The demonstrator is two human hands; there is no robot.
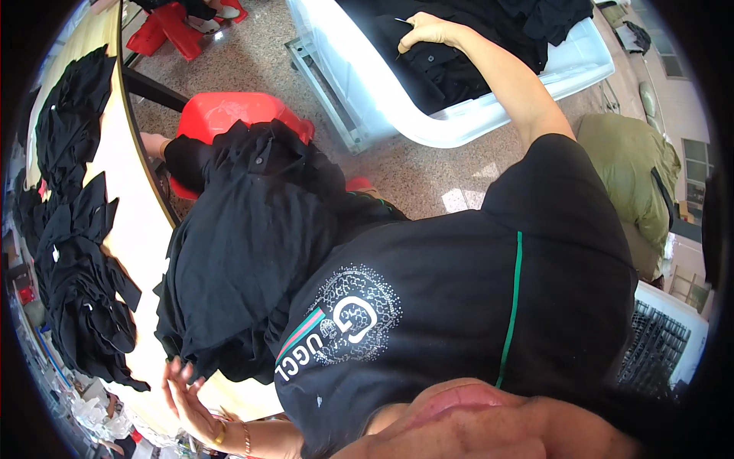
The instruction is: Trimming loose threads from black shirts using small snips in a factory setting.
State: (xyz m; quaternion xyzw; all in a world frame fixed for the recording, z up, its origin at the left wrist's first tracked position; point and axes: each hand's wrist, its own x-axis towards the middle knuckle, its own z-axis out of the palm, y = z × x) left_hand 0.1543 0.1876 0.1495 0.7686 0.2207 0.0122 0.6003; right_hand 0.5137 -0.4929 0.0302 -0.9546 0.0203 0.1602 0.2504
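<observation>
My left hand (187, 402), below the near edge of a heap of black cloth, has its fingers apart and holds nothing. The heap is a black garment (245, 222) spread over my lap and against the table edge; a button shows near its far end. Far forward on the right, my right hand (428, 32) is closed among black garments (459, 76) in a white plastic bin (443, 131). Thin pointed metal ends stick out past its fingers, like a small tool such as thread snips. Whether the fingers also pinch cloth, I cannot tell.
More black garments (80, 283) lie piled along the pale wooden table (141, 252) at left. A red plastic stool (229, 115) stands beyond my lap. The bin sits by a metal frame (325, 96). An olive sack (627, 168) and a light crate (665, 333) are at right.
</observation>
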